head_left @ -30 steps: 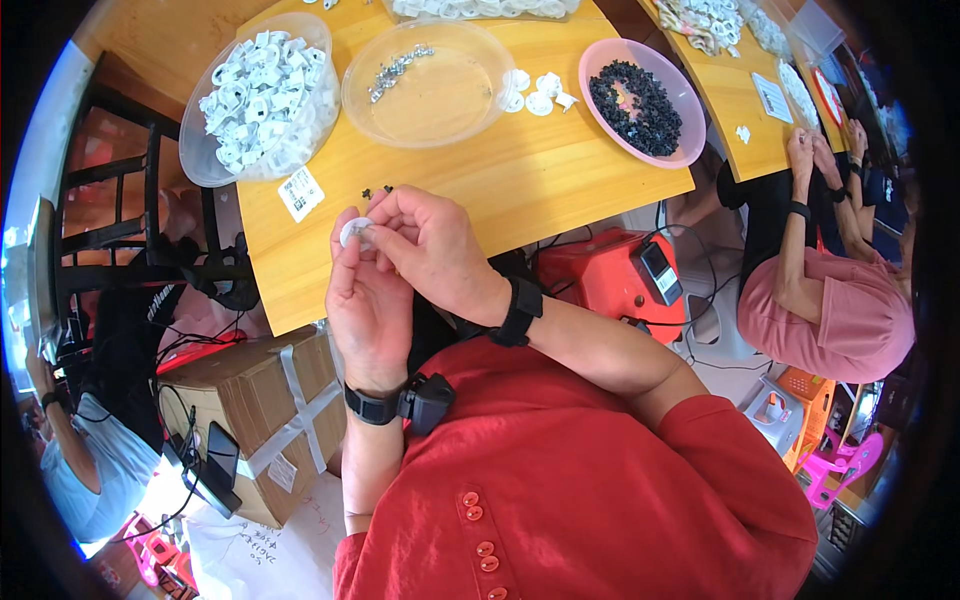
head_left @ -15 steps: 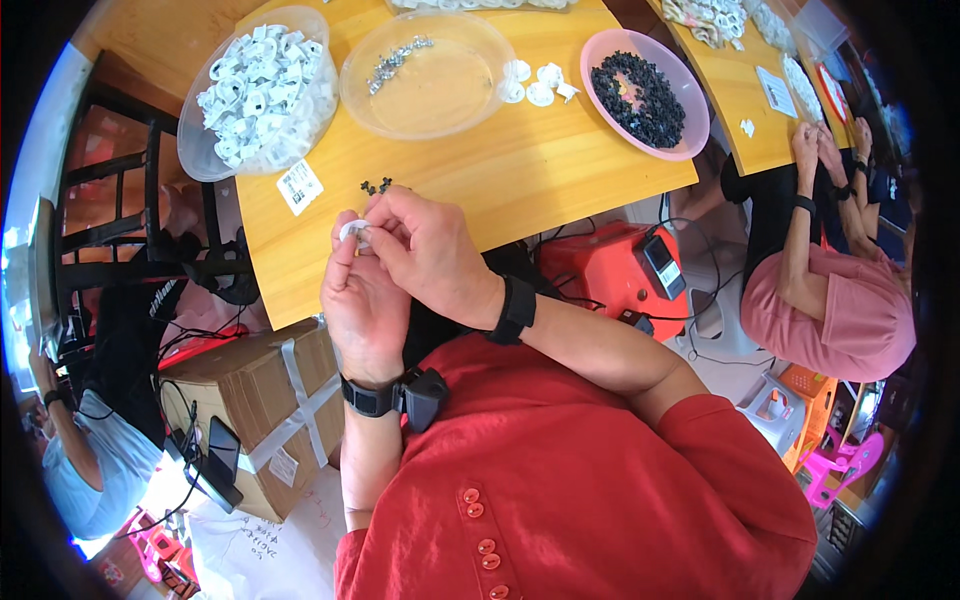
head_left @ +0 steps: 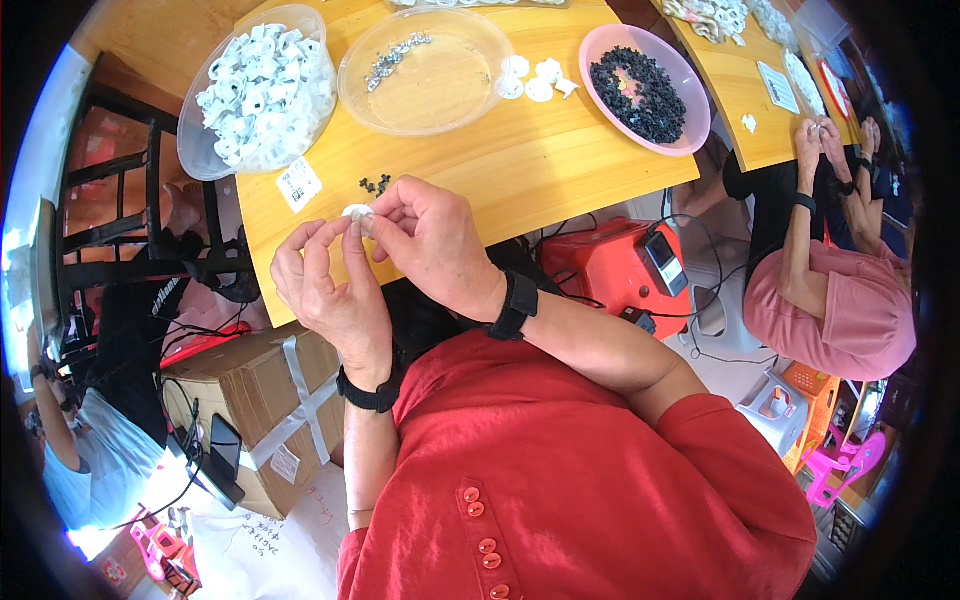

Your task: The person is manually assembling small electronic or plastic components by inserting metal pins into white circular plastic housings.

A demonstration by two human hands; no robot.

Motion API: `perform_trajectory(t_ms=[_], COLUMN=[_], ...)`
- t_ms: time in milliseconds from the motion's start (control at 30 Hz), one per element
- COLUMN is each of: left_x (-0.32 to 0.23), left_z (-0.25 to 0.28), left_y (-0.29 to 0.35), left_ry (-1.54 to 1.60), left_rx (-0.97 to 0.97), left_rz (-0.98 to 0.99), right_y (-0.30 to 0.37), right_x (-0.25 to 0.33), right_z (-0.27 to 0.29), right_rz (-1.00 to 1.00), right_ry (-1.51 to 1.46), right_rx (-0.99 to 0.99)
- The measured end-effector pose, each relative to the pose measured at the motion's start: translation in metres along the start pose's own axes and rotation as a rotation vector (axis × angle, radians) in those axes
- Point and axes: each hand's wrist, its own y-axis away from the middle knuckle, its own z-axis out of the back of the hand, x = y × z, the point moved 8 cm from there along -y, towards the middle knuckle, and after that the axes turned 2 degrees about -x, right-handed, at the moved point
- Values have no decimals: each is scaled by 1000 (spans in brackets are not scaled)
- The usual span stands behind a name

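A small round white plastic part (head_left: 355,210) is held up at the front edge of the wooden table. My right hand (head_left: 436,245) pinches its right side between thumb and bent fingers. From below and the left, the thumb and a fingertip of my left hand (head_left: 335,295) grip the same part, while the other fingers curl loosely. Its underside is hidden by the fingertips. Just beyond my hands, several small black pieces (head_left: 375,185) lie on the table (head_left: 470,180).
Along the table stand a clear tub of white plastic parts (head_left: 265,95), a shallow clear bowl (head_left: 430,115) with small metal pieces, several loose white discs (head_left: 539,90) and a pink bowl (head_left: 690,125) of black pieces. Another person's hands (head_left: 815,140) work at the right-hand table.
My left hand has turned from palm up to a more upright pose, its fingers moving left and spreading. The white part has shifted slightly up and away, still between my fingertips.
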Motion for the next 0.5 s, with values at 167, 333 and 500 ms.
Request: perform_trajectory(t_ms=[167,333,500], left_x=[-9,-2,0], left_z=[0,-1,-1], left_y=[-3,-1,2], left_ry=[-99,-99,-157], left_rx=[-2,13,18], left_rz=[-66,-7,10], right_y=[1,6,9], right_x=[0,3,6], right_z=[2,-1,-2], right_rz=[40,82,86], right_ry=[35,105,113], right_rx=[-11,6,3])
